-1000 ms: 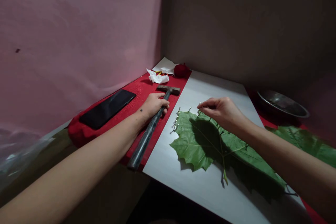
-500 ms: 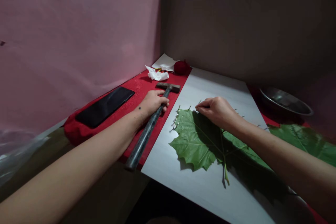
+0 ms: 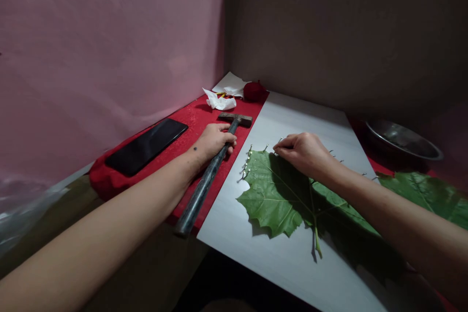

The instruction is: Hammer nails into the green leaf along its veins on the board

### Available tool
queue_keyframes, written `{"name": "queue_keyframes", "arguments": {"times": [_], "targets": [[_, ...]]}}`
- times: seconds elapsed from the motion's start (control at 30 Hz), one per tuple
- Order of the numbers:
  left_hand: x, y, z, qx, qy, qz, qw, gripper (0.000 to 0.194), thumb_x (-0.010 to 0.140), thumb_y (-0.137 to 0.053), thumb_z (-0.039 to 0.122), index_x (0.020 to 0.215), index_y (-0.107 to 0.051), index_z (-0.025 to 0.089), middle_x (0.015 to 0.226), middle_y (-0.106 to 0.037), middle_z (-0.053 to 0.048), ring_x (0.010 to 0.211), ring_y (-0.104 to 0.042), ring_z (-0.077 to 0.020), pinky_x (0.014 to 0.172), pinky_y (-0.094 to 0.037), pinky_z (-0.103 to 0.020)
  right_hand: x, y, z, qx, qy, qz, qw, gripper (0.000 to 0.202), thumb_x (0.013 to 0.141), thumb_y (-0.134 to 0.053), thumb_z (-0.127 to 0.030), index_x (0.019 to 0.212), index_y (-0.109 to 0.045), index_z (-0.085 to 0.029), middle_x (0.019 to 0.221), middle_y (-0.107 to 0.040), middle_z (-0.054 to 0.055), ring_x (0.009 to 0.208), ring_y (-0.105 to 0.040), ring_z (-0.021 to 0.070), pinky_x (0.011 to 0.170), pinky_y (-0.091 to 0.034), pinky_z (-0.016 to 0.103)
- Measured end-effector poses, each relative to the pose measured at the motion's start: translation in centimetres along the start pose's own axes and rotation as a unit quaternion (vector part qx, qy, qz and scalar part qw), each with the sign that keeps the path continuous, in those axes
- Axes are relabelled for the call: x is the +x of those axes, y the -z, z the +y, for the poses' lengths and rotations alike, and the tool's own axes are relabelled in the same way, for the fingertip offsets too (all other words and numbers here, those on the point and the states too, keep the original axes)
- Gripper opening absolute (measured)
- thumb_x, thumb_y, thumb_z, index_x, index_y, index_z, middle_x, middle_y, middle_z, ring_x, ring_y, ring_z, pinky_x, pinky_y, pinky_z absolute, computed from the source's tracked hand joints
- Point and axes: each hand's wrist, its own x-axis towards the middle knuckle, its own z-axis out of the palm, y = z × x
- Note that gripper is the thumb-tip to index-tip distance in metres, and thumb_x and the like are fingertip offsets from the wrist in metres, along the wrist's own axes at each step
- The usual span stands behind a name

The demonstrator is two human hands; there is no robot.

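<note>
My left hand (image 3: 215, 141) is closed around the dark handle of a hammer (image 3: 202, 190), whose rusty head points away from me on red cloth. Over the upper edge of a large green leaf (image 3: 270, 200), my right hand (image 3: 302, 151) makes a pinch of thumb and forefinger. What sits between those fingertips is hidden or too small to make out; a nail (image 3: 281, 139) shows just behind them. The leaf lies on a white board (image 3: 234, 234). Several small nails (image 3: 248, 158) stand along its left and upper edge, and more show beyond my right wrist.
A black phone (image 3: 148, 146) lies left on the red cloth (image 3: 183, 112). Crumpled tissue (image 3: 219, 101), white paper (image 3: 232, 84) and a red ball-shaped thing (image 3: 254, 91) are at the back. Right stand a metal bowl (image 3: 405, 141) and another leaf (image 3: 427, 195). Walls close off the left and back.
The view has shifted slightly. Both hands keep their places, the left on the hammer and the right pinching at the leaf's upper edge.
</note>
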Motion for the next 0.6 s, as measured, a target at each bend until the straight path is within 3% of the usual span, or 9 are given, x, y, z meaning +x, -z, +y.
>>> {"name": "queue_keyframes", "arguments": {"times": [0.6], "targets": [[0.14,0.04,-0.15,-0.007,0.007,0.002,1.000,0.013,0.065,-0.058,0.009,0.077,-0.059,0.014,0.054,-0.060,-0.001,0.035,-0.048,-0.0092,0.033,-0.034,-0.021,-0.14,0.06,-0.44,-0.020,0.019,-0.005,1.000,0.022,0.074,-0.054,-0.019,0.076,-0.076,-0.017,0.074,-0.071,0.007,0.069,-0.062,0.0161,0.064,-0.044,0.025]]}}
